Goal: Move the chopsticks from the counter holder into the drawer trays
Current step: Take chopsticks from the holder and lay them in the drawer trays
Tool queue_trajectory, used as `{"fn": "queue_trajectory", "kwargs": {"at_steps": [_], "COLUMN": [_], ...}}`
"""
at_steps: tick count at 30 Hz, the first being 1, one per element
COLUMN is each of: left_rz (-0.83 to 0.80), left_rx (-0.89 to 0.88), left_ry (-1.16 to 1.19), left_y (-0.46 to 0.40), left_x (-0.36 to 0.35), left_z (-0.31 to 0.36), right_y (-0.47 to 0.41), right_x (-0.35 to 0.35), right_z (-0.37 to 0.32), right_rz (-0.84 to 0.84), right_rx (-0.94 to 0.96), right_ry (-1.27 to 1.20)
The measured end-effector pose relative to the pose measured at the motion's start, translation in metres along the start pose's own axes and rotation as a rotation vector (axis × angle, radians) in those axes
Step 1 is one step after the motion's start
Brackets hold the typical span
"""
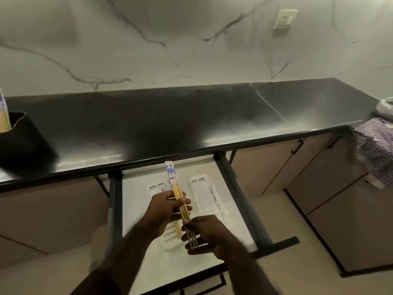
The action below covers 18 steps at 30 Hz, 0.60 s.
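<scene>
Over the open drawer (pixel 140 188) I hold a few wooden chopsticks (pixel 177 192) with blue-and-white patterned tops. My left hand (pixel 163 211) grips them near the middle. My right hand (pixel 204 233) pinches their lower ends. Beneath my hands lies the left white tray (pixel 168 237), with chopsticks lying in it. The right white tray (pixel 202 192) sits beside it, nothing visible inside. The black holder (pixel 14 133) stands on the counter at far left, with more chopsticks (pixel 3 111) upright in it.
The black counter (pixel 191 116) runs across under a marble wall with a socket (pixel 284 19). A checked cloth (pixel 376 150) hangs at the right end below a white bag (pixel 386 107). Brown cabinet doors (pixel 319 167) flank the drawer.
</scene>
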<state>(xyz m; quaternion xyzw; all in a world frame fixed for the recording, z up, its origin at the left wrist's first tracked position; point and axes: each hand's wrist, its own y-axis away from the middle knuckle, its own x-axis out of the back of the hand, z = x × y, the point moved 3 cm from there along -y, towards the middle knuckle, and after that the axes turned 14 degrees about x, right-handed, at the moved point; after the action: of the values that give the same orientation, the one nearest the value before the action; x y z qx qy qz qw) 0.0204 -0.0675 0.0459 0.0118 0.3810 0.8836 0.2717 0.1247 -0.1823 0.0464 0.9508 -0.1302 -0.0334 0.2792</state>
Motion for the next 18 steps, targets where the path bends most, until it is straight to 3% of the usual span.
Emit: {"fn": "queue_trajectory", "kwargs": {"at_steps": [11,18], "left_rz": [0.201,0.294], "left_rx": [0.186,0.261], "left_ry": [0.129,0.137], "left_y": [-0.069,-0.115], "left_x": [0.025,0.037], "left_z": [-0.045,-0.052], "right_y": [-0.057,-0.094], "right_x": [-0.010,-0.012], "right_z": [0.040,0.056], "right_rz": [0.022,0.099], "right_rx": [-0.109,-0.082], "right_ry": [0.095,0.089]}}
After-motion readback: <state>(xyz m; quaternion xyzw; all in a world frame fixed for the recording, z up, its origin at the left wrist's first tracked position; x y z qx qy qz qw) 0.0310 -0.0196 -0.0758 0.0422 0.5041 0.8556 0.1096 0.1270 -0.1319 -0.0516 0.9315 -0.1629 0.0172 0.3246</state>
